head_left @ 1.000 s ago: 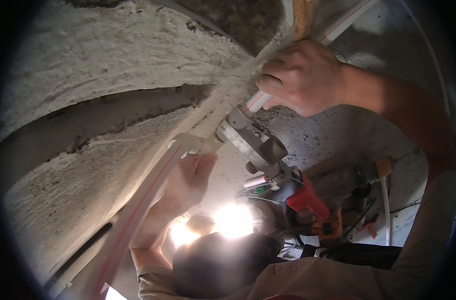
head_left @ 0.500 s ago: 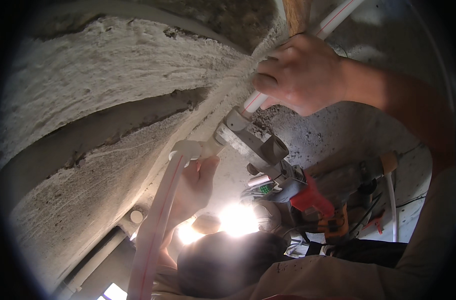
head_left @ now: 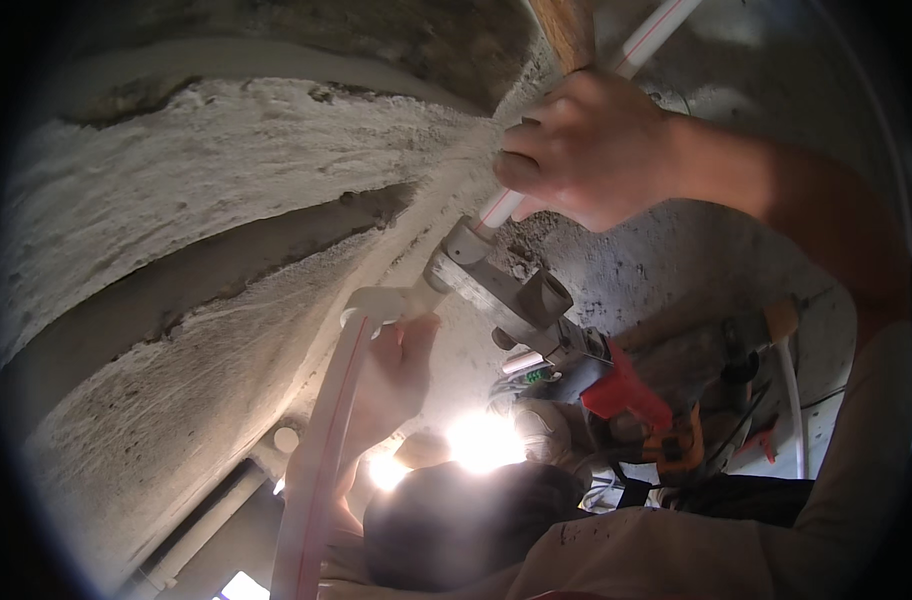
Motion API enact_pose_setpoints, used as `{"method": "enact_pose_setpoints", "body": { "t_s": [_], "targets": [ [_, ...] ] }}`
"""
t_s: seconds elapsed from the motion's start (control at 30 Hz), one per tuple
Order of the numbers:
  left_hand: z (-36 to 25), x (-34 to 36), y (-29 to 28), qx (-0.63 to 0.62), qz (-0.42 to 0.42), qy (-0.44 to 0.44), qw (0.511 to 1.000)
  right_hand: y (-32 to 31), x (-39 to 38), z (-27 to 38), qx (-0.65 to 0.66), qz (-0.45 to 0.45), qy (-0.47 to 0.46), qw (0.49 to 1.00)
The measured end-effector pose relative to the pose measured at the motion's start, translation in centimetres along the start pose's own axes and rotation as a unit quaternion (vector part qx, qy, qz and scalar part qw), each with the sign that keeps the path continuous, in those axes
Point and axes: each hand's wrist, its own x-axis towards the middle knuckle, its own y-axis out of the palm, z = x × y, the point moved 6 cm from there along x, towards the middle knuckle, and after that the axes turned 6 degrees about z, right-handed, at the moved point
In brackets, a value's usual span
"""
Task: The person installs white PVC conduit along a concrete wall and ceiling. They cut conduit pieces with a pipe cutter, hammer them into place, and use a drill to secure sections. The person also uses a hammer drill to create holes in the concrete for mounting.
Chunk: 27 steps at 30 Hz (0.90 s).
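My right hand (head_left: 596, 150) is closed round a white plastic pipe with a red stripe (head_left: 497, 208), whose lower end is in a socket of a pipe welding tool (head_left: 491, 290). On the tool's opposite side, a white pipe elbow (head_left: 376, 302) meets another socket. My left hand (head_left: 391, 375) closes on this elbow from behind, its fingers partly hidden. A second red-striped white pipe (head_left: 328, 450) runs from the elbow down to the lower edge. The welding tool has a flat metal plate, a spare round socket (head_left: 546, 294) and a red part (head_left: 624, 392) by its handle.
A rough concrete wall with a recessed groove (head_left: 206, 260) fills the left. A wooden handle (head_left: 566, 30) leans at the top. At lower right lie an orange-and-black power tool (head_left: 676, 440) and a thin white pipe (head_left: 790, 410). A bright lamp (head_left: 484, 440) glares below the welding tool.
The view has shifted slightly. Both hands keep their hold, and the pipe and elbow stay at the welding tool with no clear movement against it.
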Motion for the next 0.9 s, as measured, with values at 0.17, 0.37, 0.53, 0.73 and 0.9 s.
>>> {"method": "enact_pose_setpoints", "body": {
  "t_s": [0.17,0.37,0.53,0.73,0.9],
  "targets": [
    [0.5,-0.1,0.1,0.043,-0.003,-0.019,0.999,0.2,0.0,0.0,0.013,0.009,0.010,1.000],
    [1.0,0.2,0.2,0.027,-0.046,0.025,0.998,-0.3,0.1,0.2,-0.001,0.025,0.003,1.000],
    [0.7,0.2,0.4,0.042,-0.058,0.060,0.996,0.0,-0.1,0.2,-0.007,0.022,-0.006,1.000],
    [0.2,0.3,0.5,0.018,-0.051,0.033,0.998,0.2,-0.7,1.5,-0.039,-0.094,-0.038,0.994],
    [-0.1,0.3,0.6,-0.025,-0.040,0.042,0.998,-2.0,-6.9,7.0,0.226,-0.186,0.137,0.946]
  ]
}}
